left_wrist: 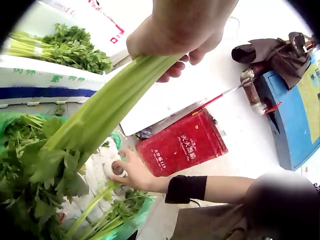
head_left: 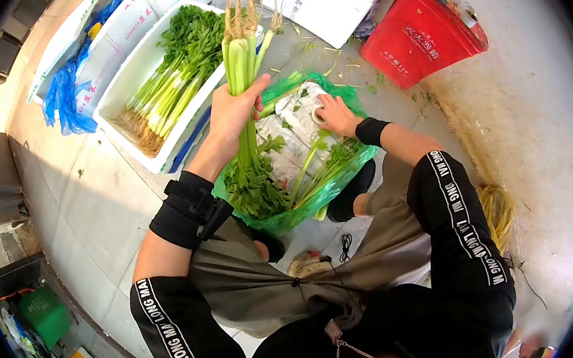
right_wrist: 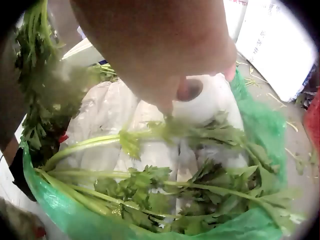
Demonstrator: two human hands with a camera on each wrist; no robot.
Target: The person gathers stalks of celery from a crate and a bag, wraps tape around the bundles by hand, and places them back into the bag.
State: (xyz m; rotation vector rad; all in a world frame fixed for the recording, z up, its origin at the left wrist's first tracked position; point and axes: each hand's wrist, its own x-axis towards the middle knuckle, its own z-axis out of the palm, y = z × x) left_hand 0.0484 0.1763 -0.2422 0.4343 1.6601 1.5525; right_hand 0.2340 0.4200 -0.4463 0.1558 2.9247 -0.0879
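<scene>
Green plastic bag (right_wrist: 265, 120) in front of us, so call that the middle of our clock in the head view. Our celery bunch (head_left: 241, 62) runs down its left side, roots toward 11 o'clock, leaves toward 8. We've got the left hand (head_left: 233, 111) wrapped round the stalks, while the right hand (head_left: 337, 115) grips a white roll (right_wrist: 201, 111) around 1. Tbh we'd hold the stalks firm but not crushing, keep the leaves from snagging on the rim, and steady the roll so it can't tip.

As for the room: we're working low over pale floor tiles (head_left: 83, 212), with a white foam box (head_left: 188, 125) of more celery at 10, a red box (head_left: 411, 39) near 2, and stem scraps around 12:30.
</scene>
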